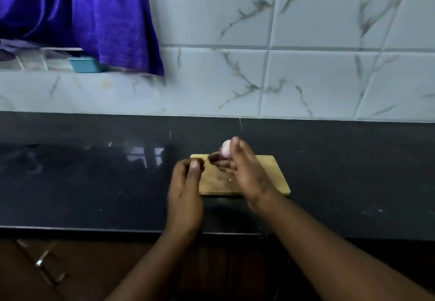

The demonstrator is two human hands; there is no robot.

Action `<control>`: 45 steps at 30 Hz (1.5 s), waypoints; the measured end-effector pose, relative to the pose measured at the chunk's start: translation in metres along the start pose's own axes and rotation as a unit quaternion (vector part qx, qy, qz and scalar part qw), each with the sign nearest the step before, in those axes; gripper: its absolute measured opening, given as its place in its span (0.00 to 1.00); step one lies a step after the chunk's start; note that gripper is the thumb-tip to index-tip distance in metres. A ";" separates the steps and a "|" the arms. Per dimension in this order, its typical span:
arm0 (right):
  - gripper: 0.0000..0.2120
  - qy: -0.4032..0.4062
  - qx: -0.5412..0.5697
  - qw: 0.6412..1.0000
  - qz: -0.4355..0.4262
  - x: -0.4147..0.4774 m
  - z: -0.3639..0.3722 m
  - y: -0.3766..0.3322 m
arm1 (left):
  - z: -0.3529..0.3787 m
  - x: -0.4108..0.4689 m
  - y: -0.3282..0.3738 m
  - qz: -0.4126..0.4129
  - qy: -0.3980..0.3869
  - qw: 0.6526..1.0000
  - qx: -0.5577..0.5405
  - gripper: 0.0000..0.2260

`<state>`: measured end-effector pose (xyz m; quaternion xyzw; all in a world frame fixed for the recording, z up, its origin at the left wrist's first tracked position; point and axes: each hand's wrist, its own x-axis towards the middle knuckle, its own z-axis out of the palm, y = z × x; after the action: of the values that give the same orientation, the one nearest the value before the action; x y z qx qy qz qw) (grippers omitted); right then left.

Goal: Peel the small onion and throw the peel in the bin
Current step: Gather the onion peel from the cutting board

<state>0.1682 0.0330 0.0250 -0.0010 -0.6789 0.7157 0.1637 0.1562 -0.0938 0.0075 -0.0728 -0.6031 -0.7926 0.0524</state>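
Pale-pink onion [225, 151] pinched in my R grip [247, 176] over the board [270, 178], L grip [186, 190] curled, can't tell on what, so I'd tug leftover skin w/ short pulls.

The surface [94, 183] before me is black polished stone, glossy enough to throw back pale reflections. The board [270, 178] is pale wood, matt. The onion [225, 151] in my right hand [247, 173] looks smooth and pinkish-white. The wall tiles [306, 77] are glazed and marble-veined. The purple cloth [94, 13] has a satin sheen; the teal tub [83, 65] looks plastic, the drawer handle [44, 259] metal.
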 end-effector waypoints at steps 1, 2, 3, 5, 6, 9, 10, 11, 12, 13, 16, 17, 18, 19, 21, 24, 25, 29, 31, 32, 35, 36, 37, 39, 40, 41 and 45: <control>0.20 -0.001 -0.026 1.000 0.012 0.021 -0.013 0.000 | 0.012 -0.004 -0.017 -0.011 -0.024 1.000 -0.002 0.18; 0.19 -0.010 -0.034 0.999 0.025 0.039 -0.024 0.003 | 0.022 -0.002 -0.013 -0.048 -0.014 0.999 -0.021 0.22; 0.19 -0.025 -0.031 0.998 0.049 0.056 -0.031 0.010 | 0.039 -0.003 -0.017 -0.097 0.042 0.992 -0.063 0.26; 0.21 -0.059 -0.040 0.993 0.092 0.079 -0.038 0.025 | 0.055 0.006 -0.022 -0.142 0.114 0.974 -0.131 0.30; 0.23 -0.070 -0.042 0.991 0.105 0.085 -0.039 0.033 | 0.059 -0.002 -0.019 -0.153 0.156 0.965 -0.144 0.31; 0.23 -0.077 -0.020 0.990 0.115 0.095 -0.039 0.041 | 0.072 -0.047 -0.027 -0.128 0.191 0.959 -0.163 0.30; 0.23 -0.083 -0.012 0.990 0.115 0.096 -0.038 0.041 | 0.075 -0.051 -0.029 -0.124 0.201 0.956 -0.174 0.30; 0.23 -0.090 -0.007 0.989 0.116 0.094 -0.038 0.041 | 0.078 -0.048 -0.033 -0.119 0.214 0.953 -0.180 0.31; 0.24 -0.098 -0.003 0.988 0.120 0.092 -0.038 0.042 | 0.082 -0.045 -0.030 -0.126 0.217 0.951 -0.178 0.31; 0.25 -0.103 0.005 0.987 0.123 0.088 -0.038 0.044 | 0.085 -0.045 -0.029 -0.124 0.203 0.957 -0.168 0.31; 0.26 -0.111 0.020 0.985 0.127 0.077 -0.039 0.048 | 0.088 -0.048 -0.031 -0.110 0.157 0.975 -0.108 0.25; 0.25 -0.113 0.023 0.984 0.133 0.073 -0.039 0.049 | 0.085 -0.045 -0.035 -0.101 0.145 0.982 -0.065 0.20; 0.23 -0.116 0.035 0.983 0.141 0.068 -0.039 0.049 | 0.079 -0.040 -0.038 -0.084 0.135 0.987 -0.015 0.15; 0.22 -0.118 0.049 0.981 0.148 0.064 -0.039 0.049 | 0.071 -0.031 -0.041 -0.060 0.110 0.991 0.038 0.12; 0.22 -0.099 0.067 0.983 0.142 0.059 -0.046 0.048 | 0.053 -0.010 -0.045 0.010 0.013 0.974 0.226 0.16; 0.24 0.008 0.080 0.993 0.082 0.065 -0.060 0.045 | 0.037 0.016 -0.047 0.072 -0.152 0.841 0.514 0.18; 0.24 0.043 0.083 0.993 0.071 0.068 -0.064 0.045 | 0.035 0.019 -0.044 0.075 -0.201 0.804 0.555 0.19; 0.22 0.066 0.096 0.992 0.056 0.070 -0.070 0.051 | 0.031 0.016 -0.034 0.129 -0.337 0.689 0.629 0.25; 0.23 0.059 0.100 0.992 0.050 0.070 -0.071 0.053 | 0.028 0.015 -0.030 0.155 -0.357 0.634 0.668 0.28; 0.23 0.061 0.104 0.992 0.049 0.070 -0.072 0.052 | 0.029 0.014 -0.027 0.165 -0.358 0.605 0.692 0.30; 0.24 0.072 0.114 0.990 0.048 0.072 -0.074 0.054 | 0.034 0.007 -0.022 0.196 -0.346 0.533 0.747 0.31; 0.24 0.075 0.109 0.990 0.049 0.071 -0.074 0.054 | 0.037 0.004 -0.021 0.202 -0.340 0.522 0.756 0.28; 0.24 0.076 0.103 0.990 0.049 0.071 -0.074 0.053 | 0.039 0.003 -0.021 0.205 -0.337 0.515 0.761 0.24; 0.24 0.082 0.093 0.991 0.049 0.069 -0.070 0.050 | 0.038 0.000 -0.020 0.216 -0.328 0.519 0.759 0.17; 0.24 0.083 0.089 0.991 0.051 0.066 -0.067 0.047 | 0.036 -0.001 -0.020 0.224 -0.320 0.528 0.754 0.15; 0.24 0.080 0.089 0.991 0.058 0.063 -0.062 0.046 | 0.033 -0.002 -0.022 0.237 -0.312 0.542 0.743 0.13; 0.28 0.064 0.137 0.981 0.119 0.032 -0.029 0.040 | 0.017 -0.010 -0.025 0.208 -0.187 0.756 0.592 0.11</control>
<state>0.1351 0.0673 -0.0092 -0.1051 -0.5577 0.8147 0.1187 0.1625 -0.0706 -0.0135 -0.2979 -0.9195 -0.2179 0.1352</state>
